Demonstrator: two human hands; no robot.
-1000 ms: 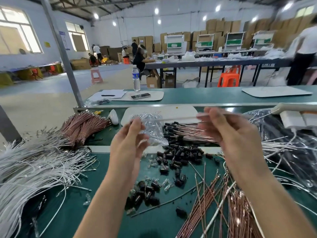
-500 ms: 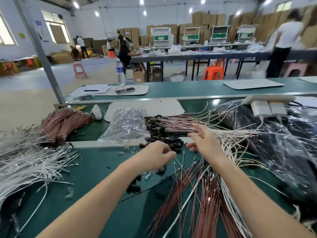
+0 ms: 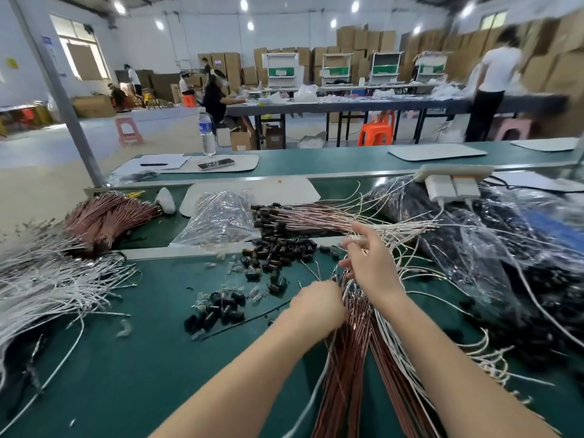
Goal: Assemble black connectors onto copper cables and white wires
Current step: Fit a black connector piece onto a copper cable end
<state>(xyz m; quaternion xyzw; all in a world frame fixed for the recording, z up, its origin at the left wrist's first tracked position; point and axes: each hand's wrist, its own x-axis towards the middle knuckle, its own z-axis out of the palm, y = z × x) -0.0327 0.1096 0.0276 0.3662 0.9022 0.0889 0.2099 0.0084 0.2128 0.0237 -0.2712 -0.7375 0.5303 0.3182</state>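
Green workbench keeps loose black connectors just beside the copper cables, whose tips the right hand pinches, seemingly to single one out, while the left hand curls alongside, its grip hidden.

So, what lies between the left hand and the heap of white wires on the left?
In the head view, a small cluster of black connectors lies there on the green mat.

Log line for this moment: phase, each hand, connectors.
phase: sorting cables | left hand: at copper cables, grip hidden | right hand: pinching white wires | black connectors: loose on table
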